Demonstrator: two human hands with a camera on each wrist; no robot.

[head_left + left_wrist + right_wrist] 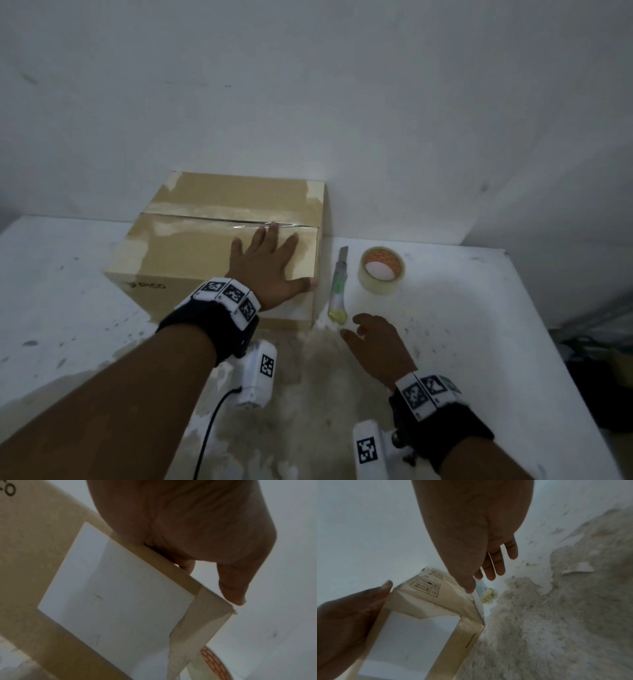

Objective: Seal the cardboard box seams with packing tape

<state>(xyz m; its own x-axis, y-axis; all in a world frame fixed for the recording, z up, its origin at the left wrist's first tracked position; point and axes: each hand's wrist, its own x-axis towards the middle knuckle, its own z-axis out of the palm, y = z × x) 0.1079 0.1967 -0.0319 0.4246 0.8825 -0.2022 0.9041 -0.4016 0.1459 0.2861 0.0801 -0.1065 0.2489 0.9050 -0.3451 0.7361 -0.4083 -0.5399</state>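
Observation:
A closed cardboard box (191, 250) stands on the white table against the wall, its top seam partly covered by clear tape near the right end. My left hand (267, 263) lies flat on the box top near its right edge, fingers spread, thumb at the corner (231, 592). A roll of clear packing tape (382, 270) with an orange core lies right of the box; its edge shows in the left wrist view (216, 664). My right hand (373, 337) hovers open above the table, just short of the knife's yellow end, fingers (494, 566) relaxed and holding nothing.
A utility knife (337, 291) with a yellow end (488, 595) lies between box and tape roll. The white table (479, 308) has a worn, rough patch (308, 377) in front. A wall stands right behind the box. Dark clutter sits beyond the table's right edge (589, 377).

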